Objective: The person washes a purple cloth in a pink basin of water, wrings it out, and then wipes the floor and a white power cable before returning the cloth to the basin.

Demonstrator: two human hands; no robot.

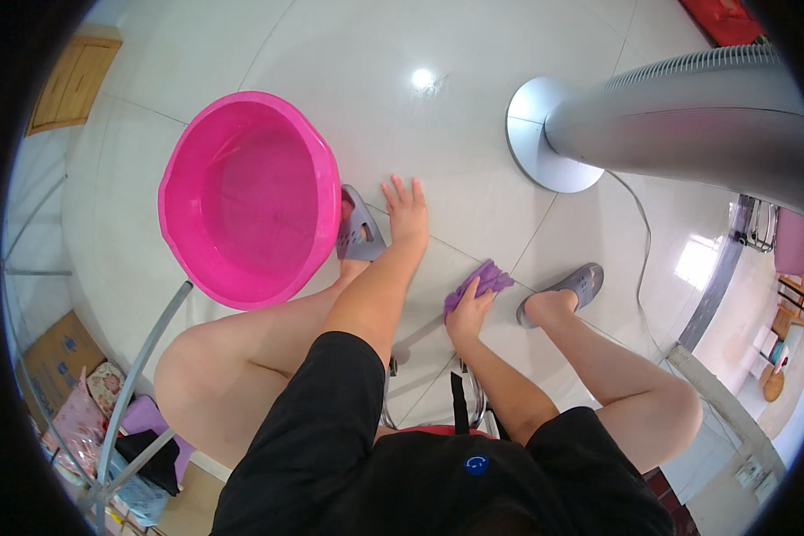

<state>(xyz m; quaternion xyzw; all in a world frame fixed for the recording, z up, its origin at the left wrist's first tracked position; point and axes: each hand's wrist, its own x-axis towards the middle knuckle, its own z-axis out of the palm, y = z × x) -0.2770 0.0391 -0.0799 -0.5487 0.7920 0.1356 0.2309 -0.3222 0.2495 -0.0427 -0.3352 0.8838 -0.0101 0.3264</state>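
My left hand [409,213] is stretched forward over the pale tiled floor, fingers apart and with nothing in it. I cannot tell whether it touches the tiles. In my right hand [467,313] is a crumpled purple cloth [489,276], held low at the floor between my feet. A large pink plastic basin [254,194] stands on the floor to the left of my left hand, apparently with clear water in it. The basin's rim hides part of my left foot, which wears a grey slipper [363,231]. Another grey slipper [586,285] is on my right foot.
A silver tower fan [670,127] stands on a round base [532,110] at front right, its power cord [643,234] trailing across the floor. A grey metal tube frame [137,372] rises at left, beside a cardboard box [60,355] and piled fabrics. A metal-legged stool [477,395] is beneath me.
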